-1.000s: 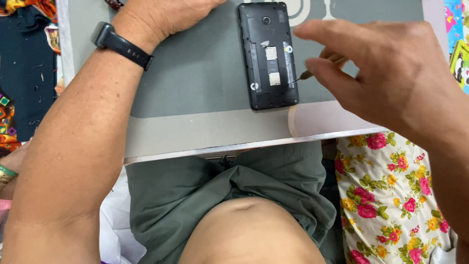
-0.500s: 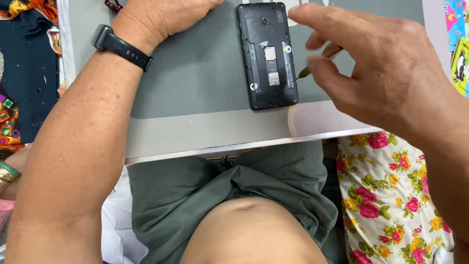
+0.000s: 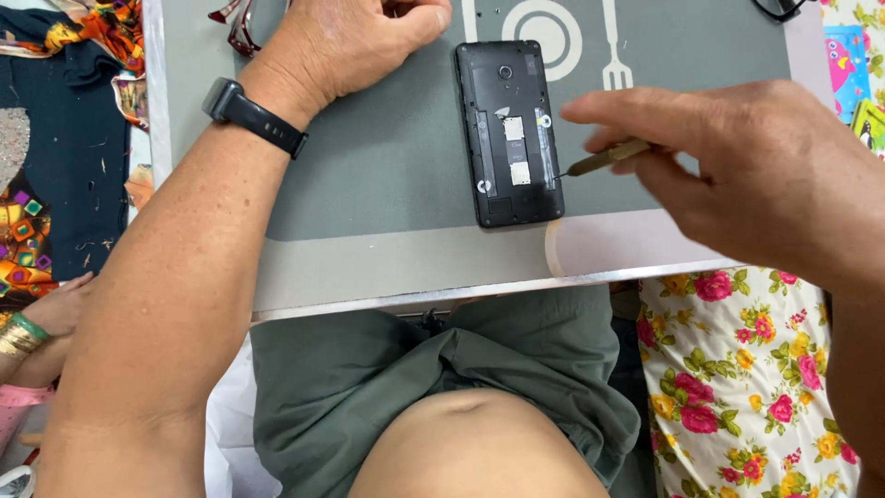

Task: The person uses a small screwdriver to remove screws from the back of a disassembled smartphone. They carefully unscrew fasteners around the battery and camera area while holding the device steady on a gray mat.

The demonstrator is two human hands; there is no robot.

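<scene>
Unscrewing step: right hand (image 3: 765,175) pinches a thin screwdriver (image 3: 608,157), tip at the right edge of the opened phone (image 3: 510,132), which lies face-down mid-mat (image 3: 387,175). Left hand (image 3: 346,41) rests fisted beside it, holding nothing visible. Next needs tip seated squarely in a screw head.

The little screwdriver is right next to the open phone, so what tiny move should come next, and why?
Probably ease the screwdriver tip a little further left onto the phone. The right hand holds the tool with its tip at the phone's right edge, where the back cover is off and the insides show. The left hand rests as a fist on the grey mat, not touching the phone, which may slide.
</scene>
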